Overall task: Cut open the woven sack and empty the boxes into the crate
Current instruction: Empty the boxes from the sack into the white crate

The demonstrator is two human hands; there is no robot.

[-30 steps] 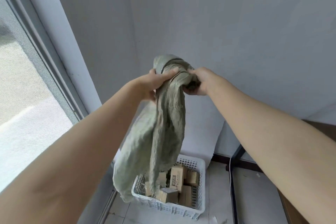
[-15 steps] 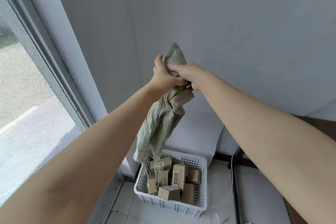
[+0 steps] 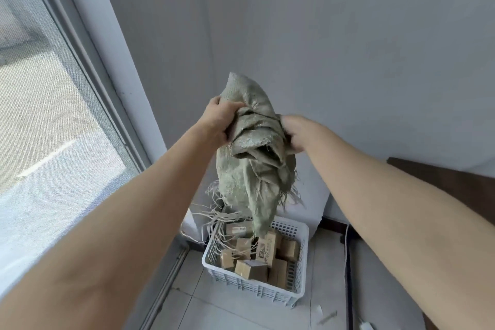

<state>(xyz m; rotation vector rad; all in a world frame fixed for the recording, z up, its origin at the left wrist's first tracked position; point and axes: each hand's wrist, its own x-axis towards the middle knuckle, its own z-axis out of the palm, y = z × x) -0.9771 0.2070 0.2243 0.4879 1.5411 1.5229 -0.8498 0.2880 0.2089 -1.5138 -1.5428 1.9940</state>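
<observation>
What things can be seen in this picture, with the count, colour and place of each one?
woven sack: one, grey-green, frayed lower edge, held up above the crate.
crate: one, white plastic, on the floor below the sack.
boxes: several, exact count unclear, brown cardboard, piled inside the crate.
window: one, grey frame, at the left.
floor: one, light tiles, at the bottom.
hands: two; left hand and right hand both grip the sack's top.

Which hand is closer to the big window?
Left. The left hand grips the sack on the side toward the window. The right hand grips the sack's other side, farther from the glass.
</observation>
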